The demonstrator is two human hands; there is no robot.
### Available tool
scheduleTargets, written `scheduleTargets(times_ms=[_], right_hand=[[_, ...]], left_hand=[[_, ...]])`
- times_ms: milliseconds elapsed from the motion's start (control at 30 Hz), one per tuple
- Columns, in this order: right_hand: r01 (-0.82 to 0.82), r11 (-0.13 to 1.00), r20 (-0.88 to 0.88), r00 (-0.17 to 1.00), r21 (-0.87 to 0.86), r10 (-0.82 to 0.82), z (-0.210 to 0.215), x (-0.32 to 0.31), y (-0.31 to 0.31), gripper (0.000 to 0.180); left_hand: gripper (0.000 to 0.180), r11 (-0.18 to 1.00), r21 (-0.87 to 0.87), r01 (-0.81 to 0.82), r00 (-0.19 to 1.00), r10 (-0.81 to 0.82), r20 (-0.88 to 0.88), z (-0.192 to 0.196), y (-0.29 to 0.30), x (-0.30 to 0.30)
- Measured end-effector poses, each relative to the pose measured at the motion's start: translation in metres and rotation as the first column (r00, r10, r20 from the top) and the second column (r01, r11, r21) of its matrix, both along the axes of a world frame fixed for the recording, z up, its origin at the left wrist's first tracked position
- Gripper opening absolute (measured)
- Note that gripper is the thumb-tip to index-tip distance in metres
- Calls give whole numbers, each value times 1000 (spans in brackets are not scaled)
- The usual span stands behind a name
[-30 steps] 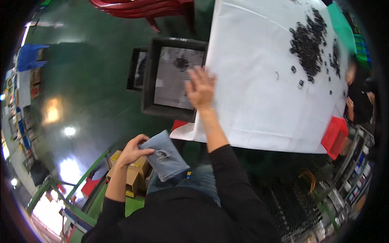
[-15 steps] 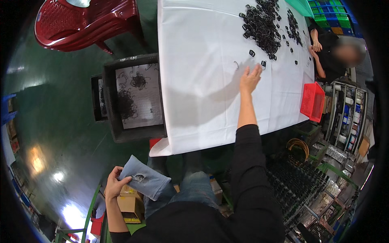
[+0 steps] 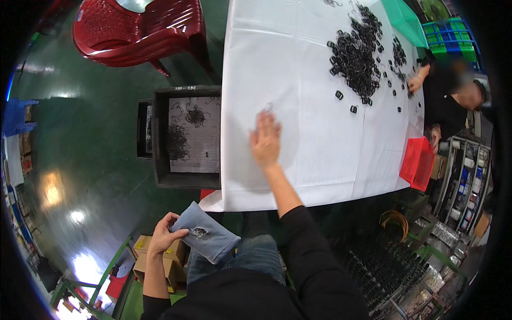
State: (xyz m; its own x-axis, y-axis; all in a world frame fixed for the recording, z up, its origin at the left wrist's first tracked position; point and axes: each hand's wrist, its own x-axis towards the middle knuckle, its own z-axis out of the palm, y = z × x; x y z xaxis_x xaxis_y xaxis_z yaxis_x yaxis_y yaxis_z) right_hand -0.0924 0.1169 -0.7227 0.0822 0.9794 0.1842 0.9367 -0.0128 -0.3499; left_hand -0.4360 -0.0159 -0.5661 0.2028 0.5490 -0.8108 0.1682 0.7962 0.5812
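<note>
My right hand reaches over the white-covered table, fingers stretched out and palm down. A small thin wire hook, faint and blurred, shows at its fingertips; whether they touch it I cannot tell. Low on the left, my left hand is closed on the edge of a light-blue denim piece with a frayed hole, its thumb lying on top. Farther right on the table lies a heap of black hooks and buckles, with a few loose black buckles near it.
A black crate holding dark wire hooks stands against the table's left edge. Beyond it is a red plastic chair. A red basket and a green tray sit at the right. A co-worker's hand reaches among small black parts.
My right hand has moved left across the table, away from the buckles, and the wire hook lies farther left too. My left hand keeps its hold on the denim. The view has shifted slightly.
</note>
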Motion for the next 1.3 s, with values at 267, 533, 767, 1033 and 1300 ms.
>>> scheduleTargets(times_ms=[267,533,767,1033,1300], right_hand=[[-350,933,-420,862,-89,283,35,-120,-40,50],[-509,594,-772,520,-623,-365,140,11,-104,55],[165,836,-790,274,-523,-548,124,215,-133,49],[260,965,-166,953,26,-253,102,346,110,58],[281,948,-70,959,150,-273,31,346,453,100]], left_hand=[[36,993,94,70,997,-68,-20,15,10,-16],[34,952,266,153,953,-213,213,4,102,84],[44,612,677,408,876,-471,-102,-45,211,244],[61,299,626,721,625,110,-772,-138,388,300],[66,315,411,856,413,64,-909,-140,409,315]])
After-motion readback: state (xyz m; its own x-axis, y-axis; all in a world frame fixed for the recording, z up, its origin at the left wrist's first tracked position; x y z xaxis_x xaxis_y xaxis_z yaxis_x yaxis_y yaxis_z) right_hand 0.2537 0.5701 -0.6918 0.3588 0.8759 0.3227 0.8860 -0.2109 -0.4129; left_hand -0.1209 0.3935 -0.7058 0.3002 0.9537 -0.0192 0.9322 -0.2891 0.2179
